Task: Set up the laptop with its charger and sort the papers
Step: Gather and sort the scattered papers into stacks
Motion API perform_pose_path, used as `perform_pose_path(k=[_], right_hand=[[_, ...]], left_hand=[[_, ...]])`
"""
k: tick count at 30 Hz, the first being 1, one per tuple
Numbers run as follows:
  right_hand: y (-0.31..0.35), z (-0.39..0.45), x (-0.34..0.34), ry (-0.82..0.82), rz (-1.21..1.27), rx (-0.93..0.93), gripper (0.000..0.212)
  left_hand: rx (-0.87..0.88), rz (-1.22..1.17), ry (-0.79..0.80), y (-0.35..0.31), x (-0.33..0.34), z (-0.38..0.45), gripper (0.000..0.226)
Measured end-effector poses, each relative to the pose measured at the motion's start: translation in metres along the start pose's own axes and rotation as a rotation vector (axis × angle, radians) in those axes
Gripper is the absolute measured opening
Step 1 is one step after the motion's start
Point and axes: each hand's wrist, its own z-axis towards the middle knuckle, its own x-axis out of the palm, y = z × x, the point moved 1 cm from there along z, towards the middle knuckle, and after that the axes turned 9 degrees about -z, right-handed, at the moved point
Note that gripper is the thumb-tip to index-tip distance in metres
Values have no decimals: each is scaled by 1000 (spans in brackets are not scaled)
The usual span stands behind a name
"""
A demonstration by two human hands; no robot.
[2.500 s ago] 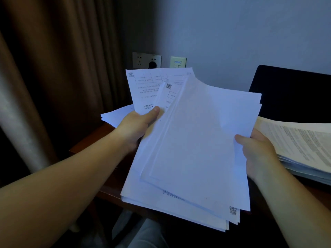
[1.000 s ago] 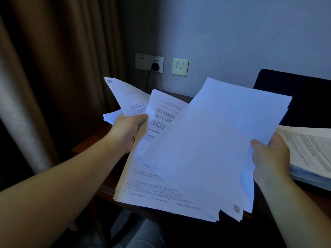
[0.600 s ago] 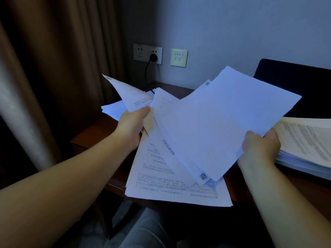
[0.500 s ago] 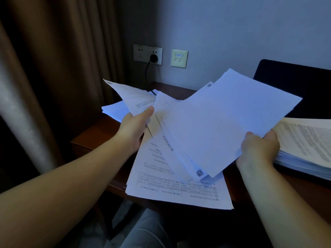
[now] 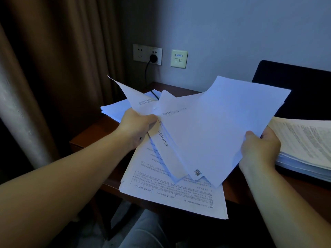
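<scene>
A brown curtain [image 5: 53, 77] filled the left of the frame. The wooden desk [image 5: 93, 135] crossed the middle, a thick stack [image 5: 304, 145] at right. Fanned papers [image 5: 215, 131] hung at centre: the left hand [image 5: 136, 126] pinched their left edge, the right hand [image 5: 259, 149] gripped the lower right corner. A plug [image 5: 153, 58] sat in the wall socket [image 5: 147, 54], upper centre.

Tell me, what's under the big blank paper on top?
Under the blank top sheet, held by the right hand, more sheets fan out, and a printed form lies lowest on the desk. Anything further beneath is covered.
</scene>
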Motion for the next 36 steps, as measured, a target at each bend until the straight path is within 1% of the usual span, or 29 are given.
perform_pose_path(k=[3, 6, 9, 11, 12, 13, 15, 16, 17, 18, 19, 20, 22, 23, 24, 27, 29, 31, 33, 36], right_hand=[[2, 2, -3, -9, -24, -12, 33], [5, 3, -4, -3, -39, -24, 31], [3, 3, -2, 26, -76, -28, 30], [1, 2, -1, 45, -87, -27, 31], [-1, 3, 0, 50, -92, -24, 32], [-3, 2, 0, 54, -100, -23, 33], [-7, 3, -1, 58, -121, -27, 34], [-10, 2, -1, 59, -132, -29, 34], [-12, 2, -1, 63, -138, -26, 35], [-14, 1, 0, 70, -140, -21, 36], [-16, 0, 1, 79, -140, -17, 38], [-17, -1, 2, 86, -142, -18, 41], [-21, -2, 4, 105, -158, -31, 44], [-22, -2, 5, 117, -168, -36, 43], [-24, -1, 6, 132, -179, -41, 41], [-26, -1, 8, 172, -233, -69, 40], [-28, -1, 8, 187, -270, -97, 40], [-29, -2, 8, 185, -269, -120, 44], [-28, -2, 8, 174, -258, -127, 48], [-27, -3, 8, 140, -238, -140, 49]], left_hand=[[10, -12, -19, -3, -4, 1, 22], [21, 42, -25, -2, -10, 1, 17], [20, 147, -17, 3, -11, 3, 19], [87, 293, -44, 5, -10, 4, 21], [144, 376, -80, 7, -9, 5, 29], [206, 445, -138, 10, -10, 6, 43], [322, 569, -265, 11, -14, 3, 78], [388, 683, -302, 12, -18, 2, 91], [452, 848, -298, 13, -21, 1, 95], [500, 1035, -250, 15, -23, 0, 91], [505, 1217, -172, 16, -23, -2, 84], [465, 1354, -87, 18, -21, -3, 75], [348, 1516, 43, 17, -17, -6, 53], [309, 1554, 70, 16, -14, -7, 43], [282, 1548, 81, 14, -12, -8, 39], [184, 1410, 52, 2, -8, -4, 65], [121, 1316, 42, -7, -5, -1, 70], [39, 1171, 29, -11, 0, 0, 73], [-18, 1064, 14, -13, 3, 2, 73], [-52, 927, -24, -13, 2, 7, 59]])
